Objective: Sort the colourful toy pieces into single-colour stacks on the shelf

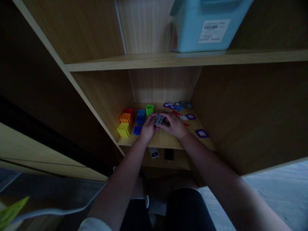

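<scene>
Both hands meet over the lower shelf, around a small stack of grey notched tiles. My left hand grips the stack from the left, its fingers closed. From the right, my right hand pinches the same stack between thumb and fingers. Just left of my left hand are stacked blue notched tiles and, behind them, a green stack. Loose purple-edged tiles lie to the right of my right hand, near red pieces partly hidden by it.
Yellow, orange and red stacks stand along the left wall. Grey and purple tiles lie at the back right. An upper shelf bears a blue bin. Below sits a white power strip with a cable.
</scene>
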Tool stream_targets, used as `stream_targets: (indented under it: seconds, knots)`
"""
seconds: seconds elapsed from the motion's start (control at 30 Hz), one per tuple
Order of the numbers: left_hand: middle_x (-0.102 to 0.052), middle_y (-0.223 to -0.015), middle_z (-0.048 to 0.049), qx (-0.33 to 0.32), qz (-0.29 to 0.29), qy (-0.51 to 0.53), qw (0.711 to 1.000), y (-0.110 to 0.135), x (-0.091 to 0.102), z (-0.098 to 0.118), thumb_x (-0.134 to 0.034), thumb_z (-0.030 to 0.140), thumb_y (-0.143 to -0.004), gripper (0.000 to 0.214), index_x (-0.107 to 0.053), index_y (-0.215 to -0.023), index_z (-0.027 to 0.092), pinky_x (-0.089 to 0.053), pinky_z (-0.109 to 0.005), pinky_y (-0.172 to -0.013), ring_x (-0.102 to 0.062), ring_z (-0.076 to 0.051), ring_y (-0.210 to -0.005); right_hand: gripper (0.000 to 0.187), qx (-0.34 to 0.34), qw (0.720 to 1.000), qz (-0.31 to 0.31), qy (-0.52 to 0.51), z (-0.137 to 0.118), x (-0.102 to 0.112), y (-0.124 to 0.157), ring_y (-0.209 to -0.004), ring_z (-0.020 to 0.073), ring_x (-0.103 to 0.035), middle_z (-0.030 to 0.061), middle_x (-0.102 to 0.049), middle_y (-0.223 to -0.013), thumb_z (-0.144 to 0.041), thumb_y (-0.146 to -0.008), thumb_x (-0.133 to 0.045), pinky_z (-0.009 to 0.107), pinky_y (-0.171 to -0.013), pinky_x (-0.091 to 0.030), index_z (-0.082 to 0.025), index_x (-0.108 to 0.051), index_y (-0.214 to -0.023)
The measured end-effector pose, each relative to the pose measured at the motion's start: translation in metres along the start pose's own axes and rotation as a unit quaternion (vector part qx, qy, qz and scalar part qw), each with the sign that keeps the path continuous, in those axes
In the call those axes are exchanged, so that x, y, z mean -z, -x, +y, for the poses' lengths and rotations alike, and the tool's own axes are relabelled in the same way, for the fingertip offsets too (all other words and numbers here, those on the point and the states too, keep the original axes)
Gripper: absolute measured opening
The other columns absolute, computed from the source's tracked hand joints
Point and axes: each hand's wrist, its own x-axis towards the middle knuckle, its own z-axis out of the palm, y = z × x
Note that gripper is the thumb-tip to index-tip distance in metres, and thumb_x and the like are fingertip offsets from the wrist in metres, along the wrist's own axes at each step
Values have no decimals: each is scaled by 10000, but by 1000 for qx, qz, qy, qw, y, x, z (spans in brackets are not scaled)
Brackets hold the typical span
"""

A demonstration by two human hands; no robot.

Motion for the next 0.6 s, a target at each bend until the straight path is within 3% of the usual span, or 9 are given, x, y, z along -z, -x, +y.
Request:
stream_targets:
  seconds: [0.27,0.43,0.6]
  knots:
    - [-601,-816,42,-30,28,-74,996,1,-1,1,-621,511,-1029,331,-586,-1192,225,-412,-220,-463,-495,-86,-507,627,-23,999,-28,-30,-4,3,-1,-1094,317,-728,130,-729,-1282,-501,-930,-826,494,-959,-620,-285,-604,-1475]
    - [-584,-781,61,-17,40,-77,996,2,-1,2,-626,618,-1016,412,-555,-1178,246,-413,-226,-474,-507,-88,-495,636,-48,997,-16,-53,-1,4,-2,-1010,289,-733,109,-753,-1192,-498,-934,-817,464,-916,-625,-280,-606,-1492]
    - [-565,-727,68,-41,23,-60,997,3,0,2,-624,609,-1024,404,-561,-1174,239,-386,-208,-460,-486,-83,-483,588,-91,992,7,-88,3,3,-1,-966,276,-742,91,-770,-1133,-486,-926,-815,442,-883,-628,-278,-636,-1445]
